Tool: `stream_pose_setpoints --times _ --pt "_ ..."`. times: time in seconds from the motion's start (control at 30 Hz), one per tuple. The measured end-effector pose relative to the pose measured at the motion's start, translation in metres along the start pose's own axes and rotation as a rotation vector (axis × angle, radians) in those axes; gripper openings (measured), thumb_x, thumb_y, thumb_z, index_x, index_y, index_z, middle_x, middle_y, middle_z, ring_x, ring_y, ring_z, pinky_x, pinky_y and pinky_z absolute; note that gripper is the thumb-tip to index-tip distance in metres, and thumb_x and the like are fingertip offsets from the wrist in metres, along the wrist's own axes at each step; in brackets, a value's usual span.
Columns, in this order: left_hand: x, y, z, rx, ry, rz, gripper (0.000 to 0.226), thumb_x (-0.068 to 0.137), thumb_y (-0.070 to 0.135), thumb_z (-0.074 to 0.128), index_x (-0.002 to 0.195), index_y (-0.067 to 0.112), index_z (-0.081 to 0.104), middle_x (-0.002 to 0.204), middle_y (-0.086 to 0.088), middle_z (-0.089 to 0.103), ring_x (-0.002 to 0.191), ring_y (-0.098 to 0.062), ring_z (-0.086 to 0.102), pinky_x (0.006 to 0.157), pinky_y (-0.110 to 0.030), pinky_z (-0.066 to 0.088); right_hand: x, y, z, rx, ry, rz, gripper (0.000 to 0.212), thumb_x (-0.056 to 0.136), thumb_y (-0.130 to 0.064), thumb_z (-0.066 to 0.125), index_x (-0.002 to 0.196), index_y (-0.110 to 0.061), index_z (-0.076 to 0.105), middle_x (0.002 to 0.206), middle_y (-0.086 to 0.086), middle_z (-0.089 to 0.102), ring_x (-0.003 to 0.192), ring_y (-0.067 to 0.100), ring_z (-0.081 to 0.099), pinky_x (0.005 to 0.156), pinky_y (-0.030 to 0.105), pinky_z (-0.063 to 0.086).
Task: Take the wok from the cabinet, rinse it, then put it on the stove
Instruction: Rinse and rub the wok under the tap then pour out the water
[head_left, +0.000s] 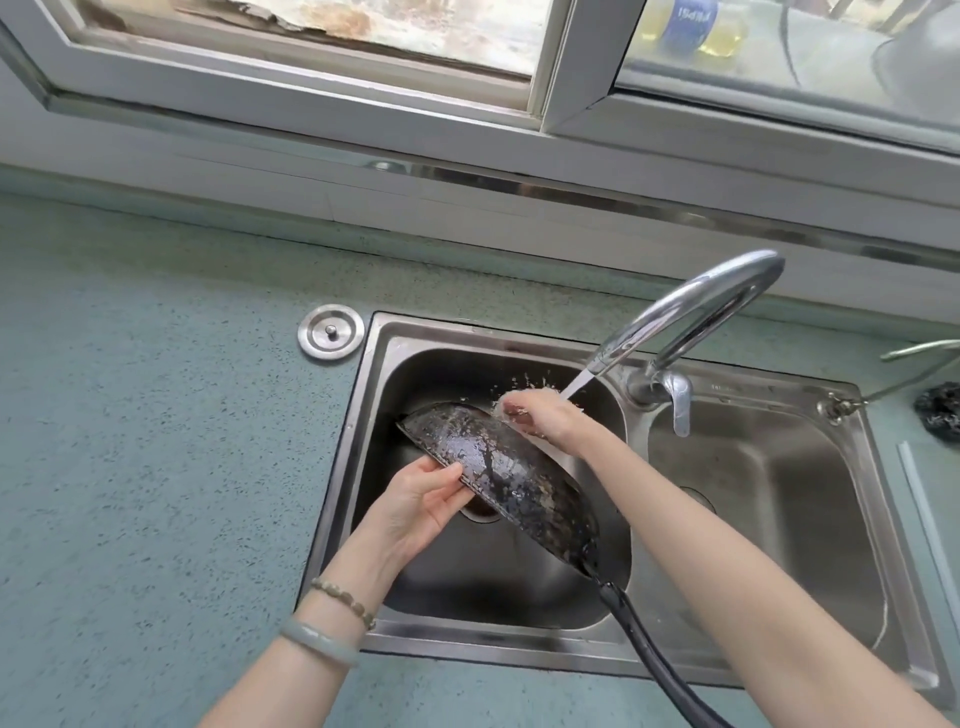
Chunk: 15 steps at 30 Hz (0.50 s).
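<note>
"Well, where is the wok (498, 467)?"

"In the left basin (467, 582) of the double sink, tipped up on its edge. Its blackened, wet underside faces the camera, so the inside is hidden."

"And the handle (644, 639)?"

"It runs down to the right over the sink's front rim and is cut off by the bottom edge."

"What are the hands doing?"

"The left hand (423, 501) grips the near rim, thumb on the outer face, fingers curled under the edge. The right hand (545, 418) is at the far rim, right where the stream of water (579, 384) from the faucet (691, 301) lands. Its fingers are lost behind the rim and in the splash, so I cannot tell whether they grasp anything or lie flat."

"Is the drain (480, 512) visible?"

"Only a sliver, between the left hand and the wok."

"Anything else around?"

"A round metal cover (331, 332) lies on the blue-green surface (156, 441) just left of the sink. At the right edge sits a dark clump (937, 418), cropped, too unclear to name. Behind the window glass stands a blurred blue-labelled bottle (685, 21), its top cut off."
</note>
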<state>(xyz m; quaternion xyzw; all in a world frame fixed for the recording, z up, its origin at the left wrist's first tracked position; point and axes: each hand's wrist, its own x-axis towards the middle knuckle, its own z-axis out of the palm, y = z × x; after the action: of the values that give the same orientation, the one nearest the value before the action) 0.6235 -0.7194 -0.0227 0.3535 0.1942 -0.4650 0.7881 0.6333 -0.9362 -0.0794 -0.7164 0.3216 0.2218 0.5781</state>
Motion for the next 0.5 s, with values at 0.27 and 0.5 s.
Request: stream_pose_setpoints --times 0.27,0.5 --pt "-0.001 0.001 -0.006 0.028 0.022 -0.026 0.023 0.087 -0.011 0.045 0.102 -0.001 0.059 0.091 -0.014 0.073 0.082 -0.021 0.073 0.069 -0.028 0.059 -0.061 -0.040 -0.012 0.599 0.374 -0.080 0.013 0.080 0.011 0.063 0.071 0.002 0.060 0.067 0.016 0.061 0.049 0.015 0.063 0.048 0.021 0.054" --pt "-0.012 0.000 -0.014 -0.007 0.016 -0.040 0.022 0.089 -0.012 0.042 0.097 0.000 0.059 0.085 -0.013 0.073 0.077 -0.020 0.073 0.068 -0.030 0.060 -0.081 -0.042 -0.006 0.505 0.484 -0.004 0.013 0.076 -0.007 0.074 0.079 0.001 0.063 0.069 0.011 0.064 0.056 0.017 0.065 0.055 0.029 0.059"
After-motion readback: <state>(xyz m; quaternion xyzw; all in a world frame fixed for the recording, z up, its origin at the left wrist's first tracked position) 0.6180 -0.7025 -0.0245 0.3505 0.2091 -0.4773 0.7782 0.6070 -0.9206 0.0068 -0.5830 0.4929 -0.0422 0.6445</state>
